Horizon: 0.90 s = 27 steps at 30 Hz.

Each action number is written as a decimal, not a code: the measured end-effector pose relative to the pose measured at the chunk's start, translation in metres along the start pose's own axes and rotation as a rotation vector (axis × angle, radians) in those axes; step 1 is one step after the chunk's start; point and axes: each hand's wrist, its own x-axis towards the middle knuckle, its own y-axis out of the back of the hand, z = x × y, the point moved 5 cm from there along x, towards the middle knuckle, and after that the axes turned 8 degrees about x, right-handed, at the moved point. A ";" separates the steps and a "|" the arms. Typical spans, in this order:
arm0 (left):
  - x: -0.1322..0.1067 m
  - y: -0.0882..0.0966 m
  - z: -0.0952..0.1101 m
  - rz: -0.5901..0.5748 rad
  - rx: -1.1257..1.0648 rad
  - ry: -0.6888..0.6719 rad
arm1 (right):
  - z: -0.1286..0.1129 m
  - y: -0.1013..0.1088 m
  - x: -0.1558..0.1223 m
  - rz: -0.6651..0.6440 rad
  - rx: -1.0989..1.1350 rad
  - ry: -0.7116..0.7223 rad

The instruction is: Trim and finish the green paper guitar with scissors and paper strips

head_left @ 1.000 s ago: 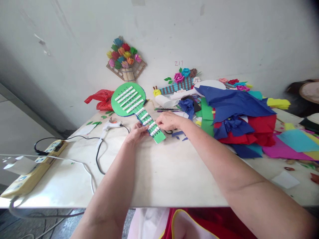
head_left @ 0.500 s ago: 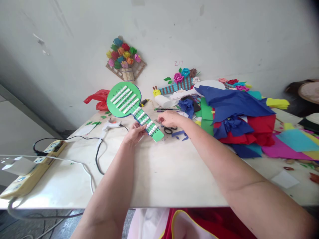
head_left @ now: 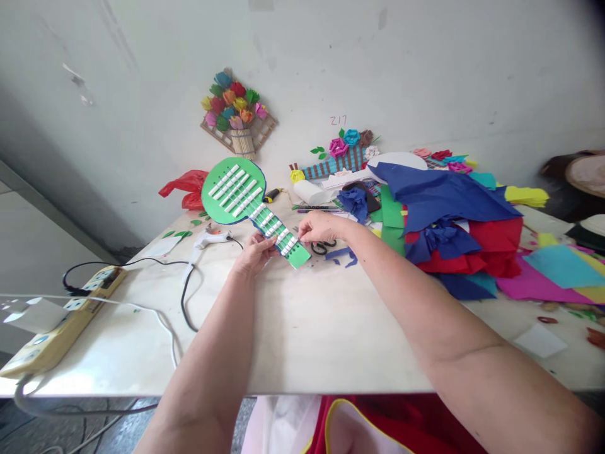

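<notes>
The left hand (head_left: 255,251) grips the neck of the green guitar (head_left: 231,191) from below, fingers curled on it. The right hand (head_left: 319,227) pinches the neck's other edge. The guitar slants up off the table (head_left: 302,328), scissors (head_left: 325,247) just beside it.

Findings: one legible marking. The number "217" (head_left: 338,120) is handwritten in red on the white wall (head_left: 425,75). It sits at 12 o'clock from the striped paper flower basket (head_left: 338,162), which stands against the wall at the far edge of the counter (head_left: 307,328). The digits are small and thin, so the reading is fair rather than certain. The cream power strip (head_left: 57,328), at the counter's 9 o'clock edge, shows small marks by its sockets, too small to read. No other text, brand or label is readable.
</notes>
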 end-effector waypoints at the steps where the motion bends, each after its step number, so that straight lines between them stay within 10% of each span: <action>1: 0.000 0.001 0.000 0.003 0.002 0.001 | -0.001 0.000 0.000 0.000 -0.010 0.005; 27: 0.006 0.008 -0.005 0.091 0.019 0.016 | -0.039 0.001 -0.008 0.186 -0.630 -0.011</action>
